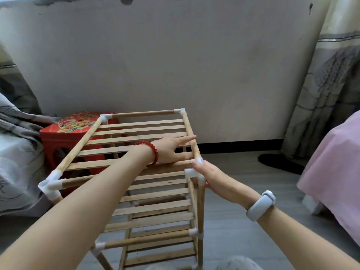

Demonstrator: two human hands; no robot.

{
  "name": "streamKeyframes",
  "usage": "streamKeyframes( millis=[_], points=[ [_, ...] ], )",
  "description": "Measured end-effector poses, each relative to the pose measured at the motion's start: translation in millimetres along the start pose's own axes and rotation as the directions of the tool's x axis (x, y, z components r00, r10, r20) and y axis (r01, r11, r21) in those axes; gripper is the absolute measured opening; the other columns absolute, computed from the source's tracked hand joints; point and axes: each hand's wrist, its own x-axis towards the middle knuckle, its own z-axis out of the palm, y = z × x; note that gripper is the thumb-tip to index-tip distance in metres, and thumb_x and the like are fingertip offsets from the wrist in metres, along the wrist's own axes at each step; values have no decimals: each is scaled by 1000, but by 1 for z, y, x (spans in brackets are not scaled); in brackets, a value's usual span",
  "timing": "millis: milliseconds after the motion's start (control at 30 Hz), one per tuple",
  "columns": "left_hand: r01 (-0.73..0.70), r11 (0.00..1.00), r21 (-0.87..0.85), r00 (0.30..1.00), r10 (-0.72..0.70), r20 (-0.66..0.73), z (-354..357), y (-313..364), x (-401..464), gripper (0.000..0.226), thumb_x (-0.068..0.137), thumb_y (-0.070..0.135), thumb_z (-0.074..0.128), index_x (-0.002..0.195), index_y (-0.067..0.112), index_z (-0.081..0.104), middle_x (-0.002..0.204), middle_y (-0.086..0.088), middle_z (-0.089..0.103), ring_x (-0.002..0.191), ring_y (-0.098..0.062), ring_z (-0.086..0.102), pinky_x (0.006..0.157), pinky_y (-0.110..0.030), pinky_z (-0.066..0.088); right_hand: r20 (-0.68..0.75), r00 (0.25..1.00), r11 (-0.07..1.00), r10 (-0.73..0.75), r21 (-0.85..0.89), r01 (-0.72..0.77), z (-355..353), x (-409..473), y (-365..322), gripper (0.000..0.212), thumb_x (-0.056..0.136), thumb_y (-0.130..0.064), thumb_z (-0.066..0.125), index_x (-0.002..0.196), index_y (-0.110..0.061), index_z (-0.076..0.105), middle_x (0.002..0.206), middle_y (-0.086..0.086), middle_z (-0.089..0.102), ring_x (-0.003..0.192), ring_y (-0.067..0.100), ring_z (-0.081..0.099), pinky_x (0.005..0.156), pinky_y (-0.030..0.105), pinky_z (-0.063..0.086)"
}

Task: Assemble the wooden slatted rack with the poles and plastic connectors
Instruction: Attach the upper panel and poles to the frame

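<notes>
The wooden slatted rack (140, 131) stands on the floor in front of me, with a top shelf and lower slatted tiers joined by poles and white plastic connectors. My left hand (171, 150), with a red bead bracelet on its wrist, lies on the top slats; its fingers are straight and reach toward the right side pole (190, 129). My right hand (211, 177), wearing a white wristband, grips the front right corner connector (191, 173), thumb on top and fingers curled beneath it. The front left connector (51, 182) is untouched.
A red plastic stool (56, 137) stands just behind the rack's left side. Grey patterned bedding (15, 152) lies at the left, a pink-covered bed (335, 162) at the right. Behind are a wall, a curtain (331, 84) and a dark object (280, 162) on the floor.
</notes>
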Motion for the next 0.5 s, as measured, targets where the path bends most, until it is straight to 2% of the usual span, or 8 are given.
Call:
streamKeyframes(
  millis=[100, 167, 233, 300, 367, 433, 500],
  points=[
    [-82, 988, 132, 996, 87, -28, -2, 8, 19, 67, 93, 40, 50, 144, 49, 7, 157, 5, 6, 140, -20, 24, 113, -38, 26, 21, 999, 999, 25, -34, -24, -19, 4, -5, 35, 97, -42, 34, 122, -23, 50, 105, 2, 57, 85, 9, 55, 81, 28, 48],
    [-142, 949, 281, 989, 144, 16, -5, 16, 34, 66, 96, 26, 48, 144, 48, 9, 158, 4, 2, 142, -21, 17, 114, -39, 22, -56, 998, 998, 39, -40, -41, -30, 5, -5, 40, 96, -44, 37, 118, -16, 55, 101, 4, 59, 84, 12, 56, 84, 34, 48],
    [-182, 901, 393, 983, 173, 59, -4, 20, 46, 67, 96, 11, 43, 145, 45, 11, 158, 4, 2, 144, -23, 10, 116, -41, 19, -169, 986, 996, 2, -84, -17, -36, 4, -3, 49, 90, -52, 39, 104, -9, 60, 89, 3, 58, 80, 13, 55, 80, 33, 47],
    [-202, 905, 373, 979, 199, 48, 0, 18, 55, 56, 99, 15, 38, 144, 42, 18, 157, 7, 4, 144, -25, 8, 115, -43, 20, -274, 960, 988, -54, -152, 12, -40, 3, 3, 53, 81, -60, 43, 86, -10, 59, 74, 0, 57, 72, 11, 53, 73, 27, 45],
    [-207, 933, 294, 975, 220, -11, 6, 14, 61, 43, 100, 28, 36, 141, 39, 26, 156, 9, 8, 144, -24, 6, 112, -42, 25, -334, 939, 982, -78, -188, 14, -43, 6, 7, 45, 86, -56, 47, 74, -15, 56, 62, -7, 59, 64, 8, 54, 65, 21, 42],
    [-199, 945, 259, 973, 222, -62, 10, 9, 66, 41, 99, 35, 35, 139, 38, 30, 155, 10, 11, 144, -20, 4, 110, -43, 29, -339, 937, 989, -77, -147, 28, -45, 10, 7, 33, 91, -45, 50, 74, -17, 55, 59, -9, 56, 60, 6, 54, 63, 19, 43],
    [-186, 963, 193, 977, 203, -70, 10, 5, 72, 41, 97, 40, 39, 138, 38, 32, 155, 9, 11, 145, -18, 2, 113, -42, 23, -314, 945, 993, -86, -101, 57, -47, 11, 7, 26, 93, -37, 51, 76, -17, 54, 60, -10, 52, 57, 2, 52, 61, 16, 46]
  ],
)
